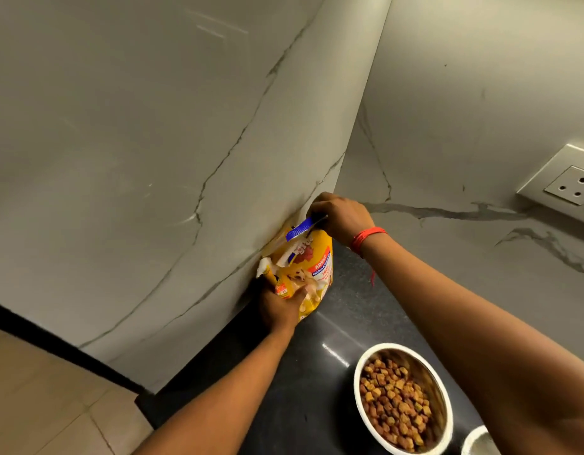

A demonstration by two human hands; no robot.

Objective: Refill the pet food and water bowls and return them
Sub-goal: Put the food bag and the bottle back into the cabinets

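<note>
One yellow pet food bag stands upright on the dark countertop, at its far left corner, pressed against the grey marbled wall where that wall meets the back wall.

Two hands are on the bag. The left hand is closed around the bag's lower near side, thumb laid across the printed front. The right hand is closed on the bag's top, pinching the folded blue strip at the opening. One red thread band circles the right wrist, with a loose end hanging below it.

Two bowls are in view, both near the countertop's front right part. One food bowl, white outside and metal inside, holds brown kibble covering most of its bottom; it sits well apart from the bag. A second bowl shows only as a white rim at the bottom edge of the view, just beside the first; its contents cannot be told.

One white wall socket plate is mounted on the back wall at the right. Tan tiled floor lies beyond the countertop's left edge.
</note>
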